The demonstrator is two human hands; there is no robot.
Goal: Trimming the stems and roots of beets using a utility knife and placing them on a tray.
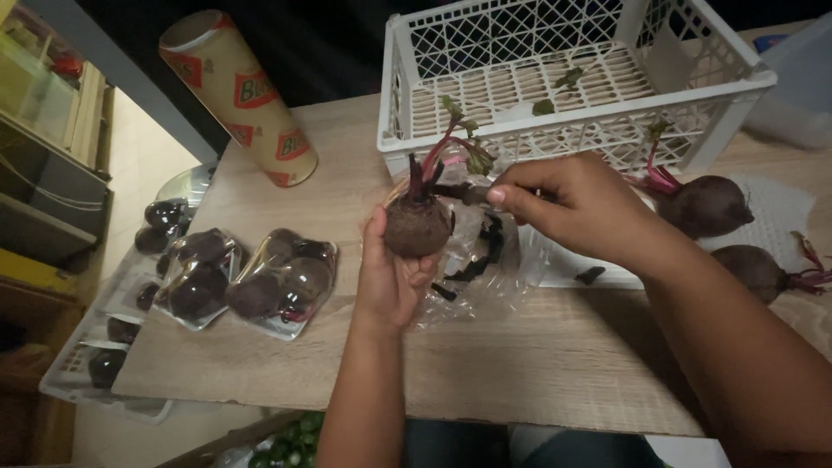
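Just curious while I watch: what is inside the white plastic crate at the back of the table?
The white crate holds only a few green leaf scraps on its slatted floor. Its near corners are hidden behind the front wall.

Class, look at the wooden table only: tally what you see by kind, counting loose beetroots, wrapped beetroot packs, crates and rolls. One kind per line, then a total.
Loose beetroots: 3, namely the beetroot in hand, one by the crate, one at the right edge
Wrapped beetroot packs: 2
White crate: 1
Cardboard roll: 1
Total: 7
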